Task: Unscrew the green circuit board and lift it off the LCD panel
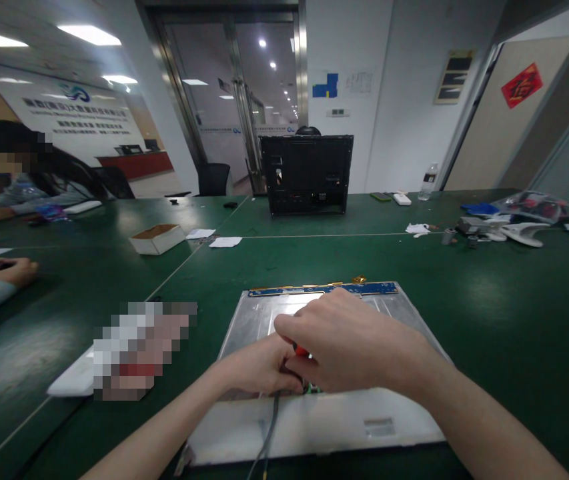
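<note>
A flat-panel screen unit [259, 320] with a bare metal back lies on the table in front of me. A blue circuit strip [384, 288] runs along its far edge, and a white band [334, 427] along its near edge. My right hand [349, 340] is closed over the middle, gripping an orange-red handle [303, 350], apparently a screwdriver's; its tip is hidden. Close beside it, my left hand [261, 367] has its fingers curled down at a green circuit board [311, 388], mostly covered. What those fingers pinch is hidden. A dark cable [273, 427] trails toward me.
A black monitor casing [309, 177] stands at the back. An open small box [157, 239] and papers [225, 242] lie left of centre. A white pack [71, 373], partly blurred, is nearer. A co-worker's hand [7, 272] is at left; a bottle [428, 182] and loose parts [469, 227] at right.
</note>
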Available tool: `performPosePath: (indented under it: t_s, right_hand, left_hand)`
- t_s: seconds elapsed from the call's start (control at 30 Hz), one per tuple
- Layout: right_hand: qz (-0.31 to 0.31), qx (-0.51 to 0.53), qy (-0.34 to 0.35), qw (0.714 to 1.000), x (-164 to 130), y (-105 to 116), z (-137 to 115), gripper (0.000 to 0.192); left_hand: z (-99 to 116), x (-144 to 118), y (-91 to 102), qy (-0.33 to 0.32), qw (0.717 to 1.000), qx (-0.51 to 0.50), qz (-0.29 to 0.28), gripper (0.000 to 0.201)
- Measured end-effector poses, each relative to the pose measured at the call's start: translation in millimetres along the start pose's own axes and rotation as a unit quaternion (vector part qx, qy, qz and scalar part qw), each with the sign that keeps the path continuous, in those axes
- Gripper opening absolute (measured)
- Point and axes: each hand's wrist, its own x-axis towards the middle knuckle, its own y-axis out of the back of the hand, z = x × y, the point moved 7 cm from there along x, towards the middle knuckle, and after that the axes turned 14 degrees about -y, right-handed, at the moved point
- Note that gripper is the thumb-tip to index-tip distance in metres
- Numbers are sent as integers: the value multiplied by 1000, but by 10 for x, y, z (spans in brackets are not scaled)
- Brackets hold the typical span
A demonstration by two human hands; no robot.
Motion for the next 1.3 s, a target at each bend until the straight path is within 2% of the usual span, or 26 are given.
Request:
performPosePath:
  t_s: [0.3, 0.5, 0.73, 0.93, 1.13, 1.3]
  right_hand:
    - [4, 4, -10, 1000, 6, 38, 31, 10]
    - [9, 12, -9, 1000, 4, 52, 35, 9]
    - [19, 8, -14, 1000, -18, 81, 80, 10]
    - [8, 8, -27, 1000, -38, 124, 124, 12]
    - [43, 24, -73, 996, -109, 277, 316, 12]
    - [88, 36, -122, 988, -197, 419, 567, 13]
  left_hand:
    - [95, 28, 5, 7, 996, -78, -34, 6]
    - [147, 49, 29, 0, 997, -80, -24, 3]
    - [148, 56, 60, 10, 998, -54, -16, 10]
    - [164, 27, 100, -19, 997, -80, -16, 12]
    - [208, 8, 384, -67, 996, -7, 53, 11]
    - [61, 31, 514, -22, 987, 62, 146, 15]
